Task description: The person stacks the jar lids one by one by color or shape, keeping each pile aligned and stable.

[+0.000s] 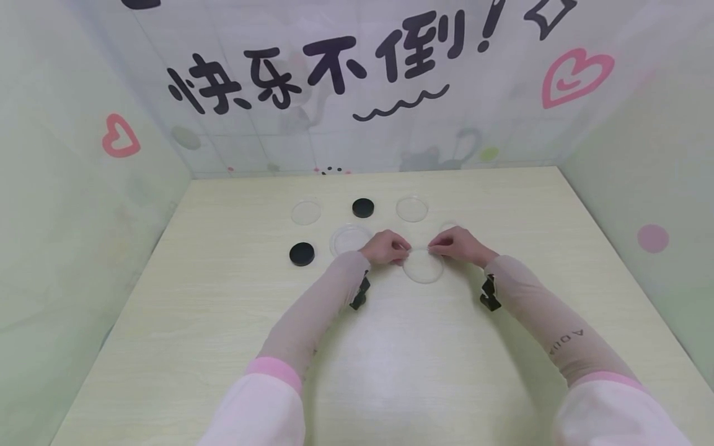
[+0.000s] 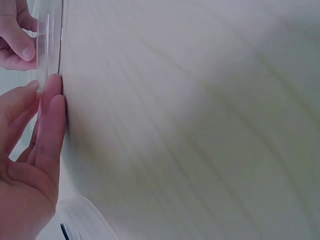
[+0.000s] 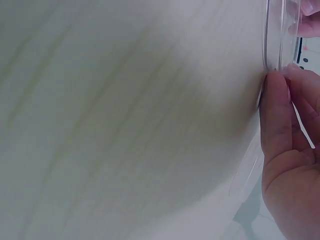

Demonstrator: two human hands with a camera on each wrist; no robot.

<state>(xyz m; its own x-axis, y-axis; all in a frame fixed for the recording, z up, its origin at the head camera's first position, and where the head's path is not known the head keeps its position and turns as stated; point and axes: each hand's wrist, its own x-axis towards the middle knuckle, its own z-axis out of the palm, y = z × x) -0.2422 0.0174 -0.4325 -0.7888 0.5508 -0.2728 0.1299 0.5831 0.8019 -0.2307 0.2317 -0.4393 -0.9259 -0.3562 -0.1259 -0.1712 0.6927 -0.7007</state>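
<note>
In the head view, a clear round petri dish (image 1: 423, 269) is between the two hands, low over the pale table. My left hand (image 1: 386, 247) pinches its far rim from the left, thumb on one face and fingers on the other. From the right, my right hand (image 1: 460, 244) pinches the same rim close by. The left wrist view shows the dish (image 2: 50, 37) nearly edge-on, its side right at the tabletop, with the left fingers (image 2: 51, 115) against it. In the right wrist view, the right thumb and fingers (image 3: 276, 110) meet at the dish's edge.
Black round discs lie at the back (image 1: 363, 208) and left (image 1: 302, 254). Clear round dish parts sit at back left (image 1: 306, 213), back right (image 1: 412, 209) and beside the left hand (image 1: 340, 239). Another clear rim (image 1: 448, 224) shows behind the right hand. Printed walls (image 1: 357, 142) enclose the table.
</note>
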